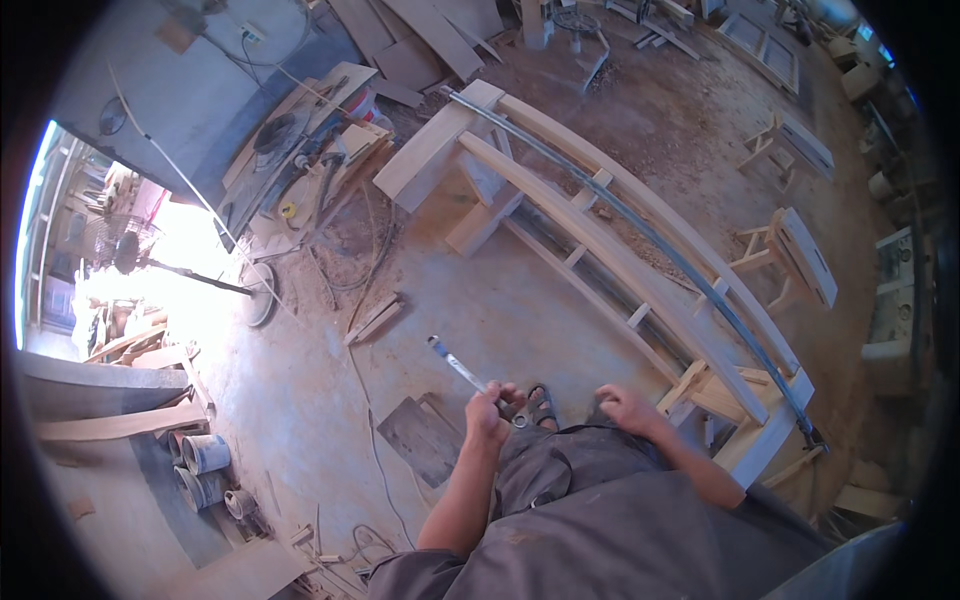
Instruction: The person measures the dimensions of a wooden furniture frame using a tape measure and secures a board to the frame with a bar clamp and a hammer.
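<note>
Pale-wood frame [632, 265] ahead, to my right, crosspieces [638, 316] fitted, blue bar clamp [652, 235] along it: looks mostly assembled; what's left, can't tell. Left fingers [493, 396] grasp slim white-and-blue tool [458, 364] before me; right fingers [612, 398] curled, contents unclear.

You wear a loose, dark grey-brown shirt [640, 530], creased across the front, its short sleeves [415, 572] ending near your elbows. Below, a dark sandal [541, 403] with straps shows on your foot.
</note>
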Tool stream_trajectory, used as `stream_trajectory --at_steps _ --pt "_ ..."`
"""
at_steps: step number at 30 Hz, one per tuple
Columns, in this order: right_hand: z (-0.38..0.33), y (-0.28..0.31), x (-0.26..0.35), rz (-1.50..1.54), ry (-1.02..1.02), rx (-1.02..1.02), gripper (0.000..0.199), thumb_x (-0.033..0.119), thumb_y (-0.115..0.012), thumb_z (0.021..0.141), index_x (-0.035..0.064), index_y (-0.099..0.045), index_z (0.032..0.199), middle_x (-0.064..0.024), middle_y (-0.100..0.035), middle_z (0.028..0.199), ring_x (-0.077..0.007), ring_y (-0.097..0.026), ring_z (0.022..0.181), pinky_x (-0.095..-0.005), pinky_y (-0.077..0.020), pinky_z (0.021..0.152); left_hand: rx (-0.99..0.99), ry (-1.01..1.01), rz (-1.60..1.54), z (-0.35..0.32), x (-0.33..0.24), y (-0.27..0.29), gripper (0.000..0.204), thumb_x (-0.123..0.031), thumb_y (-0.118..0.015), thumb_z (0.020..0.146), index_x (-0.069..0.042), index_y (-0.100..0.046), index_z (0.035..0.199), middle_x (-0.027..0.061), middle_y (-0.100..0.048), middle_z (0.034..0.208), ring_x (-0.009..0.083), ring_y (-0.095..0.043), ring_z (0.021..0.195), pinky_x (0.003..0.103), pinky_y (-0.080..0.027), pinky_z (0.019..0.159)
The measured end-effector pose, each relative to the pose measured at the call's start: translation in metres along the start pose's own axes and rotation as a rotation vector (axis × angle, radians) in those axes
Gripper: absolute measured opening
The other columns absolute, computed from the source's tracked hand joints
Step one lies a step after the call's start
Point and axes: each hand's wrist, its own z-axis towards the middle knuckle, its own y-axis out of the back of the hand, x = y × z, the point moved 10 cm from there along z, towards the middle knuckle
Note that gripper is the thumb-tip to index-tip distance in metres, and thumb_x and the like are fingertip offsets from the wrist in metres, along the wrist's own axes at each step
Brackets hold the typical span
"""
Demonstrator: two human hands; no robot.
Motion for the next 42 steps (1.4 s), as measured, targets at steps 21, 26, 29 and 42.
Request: stream_trajectory --at_steps 21,26,29,42 --pt "0.278 0.124 0.106 -0.07 -0.111 -0.232 0.034 0.016 -0.058 0.083 0.0041 -0.065 0.114 -0.024 -0.068 0.103 -0.0381 -0.066 0.099 -0.0434 -0.0507 0.088 -0.371 -0.287 0.15 0.16 -0.374 -0.017 0.014 -0.01 -0.044 0.092 -0.008 -0.044 0.078 0.0033 -0.044 0.062 0.0138 -0.04 0.047 0.031 -0.035 0.044" --pt "0.319 0.113 0.129 -0.269 -0.155 -0.24 0.031 0.015 -0.059 0.083 0.0029 -0.064 0.111 -0.022 -0.068 0.102 -0.0397 -0.065 0.101 -0.043 -0.051 0.088 -0.426 -0.45 0.561 0.23 -0.527 -0.038 0.006 -0.009 -0.048 0.087 -0.006 -0.048 0.082 0.0037 -0.047 0.061 0.0136 -0.046 0.044 0.03 -0.035 0.038" --pt "0.347 0.069 0.154 -0.35 -0.17 -0.115 0.029 0.012 -0.061 0.084 0.0049 -0.064 0.112 -0.0216 -0.068 0.101 -0.0397 -0.066 0.099 -0.0447 -0.0517 0.085 -0.578 -0.565 1.133 0.285 -0.643 -0.016 0.014 -0.013 -0.049 0.085 0.0 -0.055 0.085 0.0142 -0.059 0.066 0.0252 -0.058 0.051 0.038 -0.045 0.045" --pt "0.499 -0.032 0.418 -0.08 -0.283 -0.08 0.028 0.008 -0.059 0.087 0.0 -0.063 0.114 -0.0211 -0.069 0.093 -0.0349 -0.068 0.09 -0.0401 -0.0521 0.079 -0.46 -0.61 1.861 0.418 -0.846 -0.084 0.027 -0.02 -0.057 0.081 0.0 -0.067 0.096 0.0266 -0.067 0.097 0.0404 -0.06 0.106 0.048 -0.047 0.09"
